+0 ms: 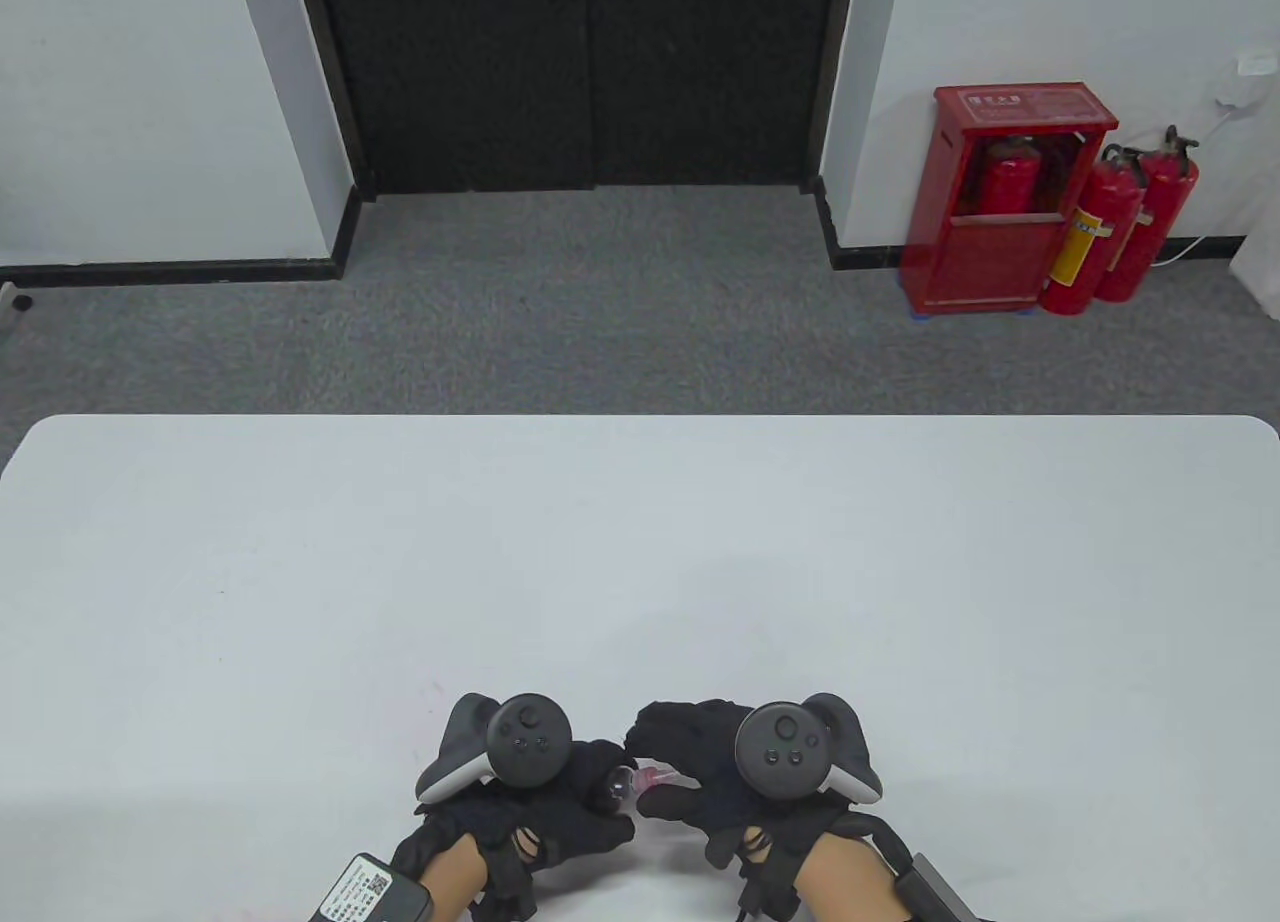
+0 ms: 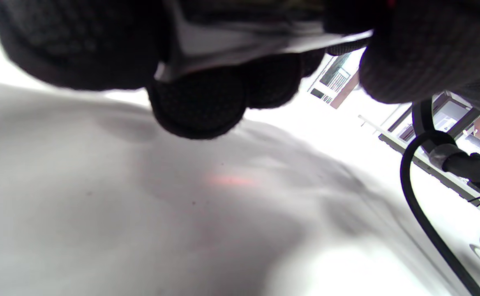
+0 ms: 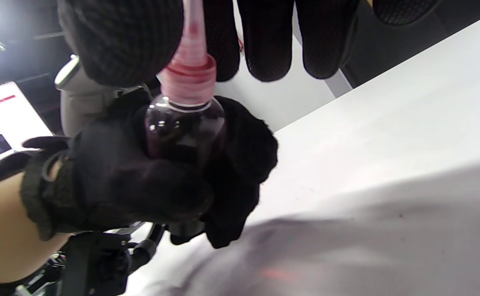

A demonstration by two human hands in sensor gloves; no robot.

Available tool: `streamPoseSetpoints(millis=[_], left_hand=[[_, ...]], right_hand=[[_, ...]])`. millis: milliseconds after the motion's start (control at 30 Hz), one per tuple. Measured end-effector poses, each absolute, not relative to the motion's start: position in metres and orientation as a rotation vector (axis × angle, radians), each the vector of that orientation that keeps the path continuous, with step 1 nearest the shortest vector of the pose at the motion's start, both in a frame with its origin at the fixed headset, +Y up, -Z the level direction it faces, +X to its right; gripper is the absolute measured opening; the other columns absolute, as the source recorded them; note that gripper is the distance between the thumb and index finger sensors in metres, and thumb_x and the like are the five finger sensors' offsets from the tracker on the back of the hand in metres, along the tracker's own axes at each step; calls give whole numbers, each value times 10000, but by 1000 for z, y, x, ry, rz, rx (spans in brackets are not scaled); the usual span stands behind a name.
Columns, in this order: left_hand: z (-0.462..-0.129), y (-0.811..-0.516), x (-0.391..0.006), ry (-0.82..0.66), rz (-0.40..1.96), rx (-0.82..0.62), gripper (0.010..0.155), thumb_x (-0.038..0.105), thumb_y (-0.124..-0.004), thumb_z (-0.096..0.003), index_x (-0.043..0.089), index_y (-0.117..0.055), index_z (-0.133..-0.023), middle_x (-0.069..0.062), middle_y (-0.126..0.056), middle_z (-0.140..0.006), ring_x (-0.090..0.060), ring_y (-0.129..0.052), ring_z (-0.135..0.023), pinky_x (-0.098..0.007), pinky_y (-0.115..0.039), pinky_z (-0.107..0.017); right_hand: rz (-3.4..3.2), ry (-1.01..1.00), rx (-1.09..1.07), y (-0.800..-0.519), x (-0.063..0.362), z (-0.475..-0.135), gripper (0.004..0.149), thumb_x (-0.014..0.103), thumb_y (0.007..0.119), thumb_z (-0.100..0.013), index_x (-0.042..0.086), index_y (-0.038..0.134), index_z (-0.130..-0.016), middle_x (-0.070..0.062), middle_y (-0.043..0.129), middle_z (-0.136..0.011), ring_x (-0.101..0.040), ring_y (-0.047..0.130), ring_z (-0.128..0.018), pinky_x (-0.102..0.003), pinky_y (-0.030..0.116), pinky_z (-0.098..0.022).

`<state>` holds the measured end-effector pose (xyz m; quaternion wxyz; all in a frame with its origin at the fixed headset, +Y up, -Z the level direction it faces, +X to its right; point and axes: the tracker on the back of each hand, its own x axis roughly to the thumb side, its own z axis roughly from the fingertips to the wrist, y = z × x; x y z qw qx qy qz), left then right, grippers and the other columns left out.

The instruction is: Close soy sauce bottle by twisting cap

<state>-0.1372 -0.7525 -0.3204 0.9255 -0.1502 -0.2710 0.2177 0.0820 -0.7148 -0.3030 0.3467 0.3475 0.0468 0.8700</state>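
A small clear soy sauce bottle (image 3: 184, 131) of dark liquid lies sideways between my hands above the table's front edge. It shows as a glint in the table view (image 1: 622, 784). My left hand (image 1: 560, 802) grips its body, fingers wrapped around it (image 3: 141, 181). A pink-red nozzle cap (image 3: 190, 78) sits on the bottle's neck, also seen in the table view (image 1: 658, 777). My right hand (image 1: 700, 772) holds the cap, thumb (image 3: 129, 41) on one side and fingers (image 3: 264, 37) behind. In the left wrist view only my gloved fingertips (image 2: 199, 102) and a strip of the bottle show.
The white table (image 1: 640, 562) spreads out beyond my hands. Cables (image 2: 421, 213) hang off the right wrist near the table's front edge. Past the table are grey carpet, a dark door and red fire extinguishers (image 1: 1100, 222) by the wall.
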Motion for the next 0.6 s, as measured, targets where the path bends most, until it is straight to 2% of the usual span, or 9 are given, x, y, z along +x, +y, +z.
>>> streamPoseSetpoints(millis=[233, 600], left_hand=[[-321, -752, -139, -549, 454, -309, 627, 684, -911, -380, 429, -746, -929, 182, -951, -767, -134, -1119, -565, -373, -946, -262], [-321, -752, -139, -553, 449, -310, 628, 685, -911, -379, 429, -746, -929, 182, -951, -768, -134, -1118, -567, -372, -946, -264]], right_hand=[[2279, 104, 962, -714, 76, -299, 666, 407, 930, -335, 311, 722, -961, -95, 679, -1113, -482, 745, -892, -750, 517, -610], [2284, 58, 943, -714, 76, -299, 608, 362, 930, -355, 239, 761, -926, -92, 740, -1073, -476, 771, -866, -752, 516, -607]])
